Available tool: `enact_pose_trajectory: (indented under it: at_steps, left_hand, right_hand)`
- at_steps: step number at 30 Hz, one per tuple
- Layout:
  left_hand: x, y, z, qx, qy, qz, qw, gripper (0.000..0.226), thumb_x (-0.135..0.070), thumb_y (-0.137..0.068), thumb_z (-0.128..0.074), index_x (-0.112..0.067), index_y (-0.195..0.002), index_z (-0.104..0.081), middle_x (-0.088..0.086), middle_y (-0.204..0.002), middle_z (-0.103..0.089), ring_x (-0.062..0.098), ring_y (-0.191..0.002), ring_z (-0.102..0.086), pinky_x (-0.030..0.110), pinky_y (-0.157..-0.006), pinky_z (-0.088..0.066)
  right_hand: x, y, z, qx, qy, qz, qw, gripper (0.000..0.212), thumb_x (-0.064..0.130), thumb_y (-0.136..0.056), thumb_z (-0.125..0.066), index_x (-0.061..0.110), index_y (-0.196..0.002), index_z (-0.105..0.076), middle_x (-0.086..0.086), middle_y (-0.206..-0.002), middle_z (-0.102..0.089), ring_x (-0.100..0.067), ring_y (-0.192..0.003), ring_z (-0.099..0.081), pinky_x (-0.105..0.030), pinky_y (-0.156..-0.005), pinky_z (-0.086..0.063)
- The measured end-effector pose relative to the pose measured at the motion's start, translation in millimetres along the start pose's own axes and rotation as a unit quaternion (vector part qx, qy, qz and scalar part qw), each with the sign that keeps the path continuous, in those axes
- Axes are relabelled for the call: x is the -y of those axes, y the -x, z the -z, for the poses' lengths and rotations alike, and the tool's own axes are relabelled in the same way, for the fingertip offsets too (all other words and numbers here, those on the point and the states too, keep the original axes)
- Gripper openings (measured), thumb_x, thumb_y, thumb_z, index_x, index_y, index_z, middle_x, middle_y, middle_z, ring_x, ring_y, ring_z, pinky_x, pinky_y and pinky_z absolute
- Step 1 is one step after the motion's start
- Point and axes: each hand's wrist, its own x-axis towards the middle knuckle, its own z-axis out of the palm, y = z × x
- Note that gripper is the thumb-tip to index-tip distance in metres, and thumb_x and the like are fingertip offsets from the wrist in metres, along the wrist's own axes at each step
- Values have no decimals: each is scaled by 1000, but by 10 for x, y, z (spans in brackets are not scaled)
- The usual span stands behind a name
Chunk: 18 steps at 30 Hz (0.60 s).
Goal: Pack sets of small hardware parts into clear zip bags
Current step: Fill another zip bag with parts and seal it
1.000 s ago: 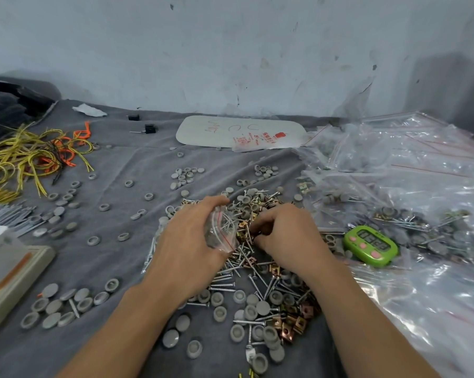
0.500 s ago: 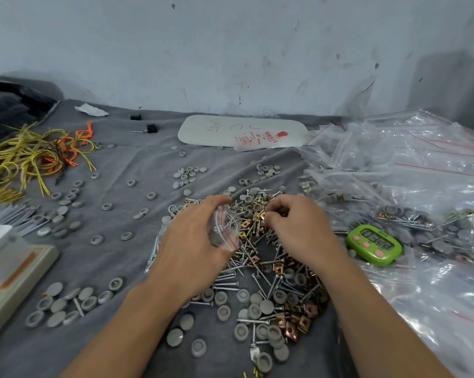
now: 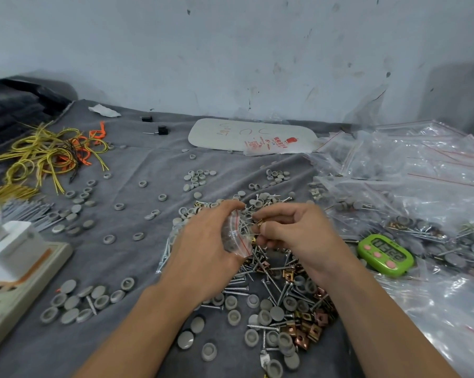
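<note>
left of frame: one power strip [image 3: 20, 271] on the grey-cloth counter [image 3: 137, 257], with one tangle of yellow and orange wires [image 3: 47, 156] above it.

centre: left hand [image 3: 205, 249] is curled round one clear zip bag [image 3: 237, 237], its fingers [image 3: 225, 206] and thumb pinching the red-lined mouth open. the bag is held just above the mixed heap of screws, grey caps and brass clips [image 3: 274, 298]. right hand [image 3: 301, 236] is just beside the mouth, its fingers [image 3: 282, 214] curled and pinching a small brass-coloured part [image 3: 259, 223]. i cannot tell whether it holds more than one.

right of frame: one green timer [image 3: 384, 255], then a pile of bags [image 3: 421, 181].

risks, my judgement:
- the mouth is narrow and limp, so the part may catch the lip and drop into the heap, leaving the set short unnoticed.
- what look like screws inside could prick the film if squeezed.

counts:
- two hands
- one bag in hand
- one timer
- one strip
- one white card [image 3: 252, 136]
- two small black parts [image 3: 162, 130] in the upper centre
- caps, screws and clips: too many to count
</note>
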Motion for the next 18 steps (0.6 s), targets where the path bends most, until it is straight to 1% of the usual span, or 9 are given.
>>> enact_pose_trajectory:
  at_steps: [3, 4, 7, 11, 13, 16, 18]
  left_hand:
    - [2, -4, 2, 1, -6, -3, 1000, 67, -48, -76, -77, -54, -133, -43, -26, -118, -55, -6, -107, -47, 9, -83, -33]
    - [1, -5, 4, 3, -6, -4, 1000, 67, -48, -76, -77, -53, -134, -43, -26, -118, -55, -6, -107, -47, 9, -83, -32]
    - [-6, -1, 8, 2, -2, -8, 1000, 67, -46, -76, -76, -51, -135, -44, -22, -122, -59, 0, -112, -52, 15, -85, -35]
    - [-18, -3, 24, 3, -7, -13, 1000, 68, -44, -76, -76, -51, -135, -44, -21, -124, -59, 1, -113, -52, 11, -84, -32]
    - [-28, -1, 29, 5, -8, -15, 1000, 67, -47, -75, -74, -51, -135, -44, -21, -122, -59, 0, -112, -52, 10, -83, -32]
    - [-54, -5, 37, -1, -3, -22, 1000, 68, -47, -72, -72, -48, -135, -46, -22, -120, -60, -1, -110, -53, 6, -85, -31]
    - [-81, -12, 44, -9, -1, -33, 999, 66, -43, -72, -72, -43, -135, -51, -21, -119, -63, -2, -108, -55, 6, -87, -30]
  right_hand:
    - [9, 0, -8, -11, 2, 23, 1000, 25, -12, -82, -73, 11, -86, -82, -17, -77, -77, -21, -64, -71, -24, -60, -57]
    - [10, 0, -13, -15, 4, 30, 999, 26, -12, -81, -74, 12, -83, -82, -17, -76, -77, -21, -63, -71, -25, -59, -57]
    - [13, 1, -20, -30, 16, 48, 998, 30, -10, -79, -76, 20, -82, -83, -15, -73, -76, -20, -62, -70, -25, -59, -57]
    - [36, 25, -55, -43, 43, 70, 996, 26, -3, -78, -82, 23, -82, -83, -7, -72, -77, -18, -60, -71, -24, -61, -58]
    - [33, 33, -82, -59, 78, 85, 992, 24, 2, -77, -84, 25, -81, -82, -1, -71, -78, -14, -58, -71, -23, -60, -57]
    - [45, 56, -147, -73, 121, 120, 983, 22, 6, -76, -86, 27, -81, -83, 7, -74, -78, -8, -65, -74, -23, -62, -58]
    - [47, 77, -216, -47, 127, 145, 980, 23, 3, -78, -83, 25, -85, -84, 10, -77, -79, -9, -71, -76, -23, -66, -60]
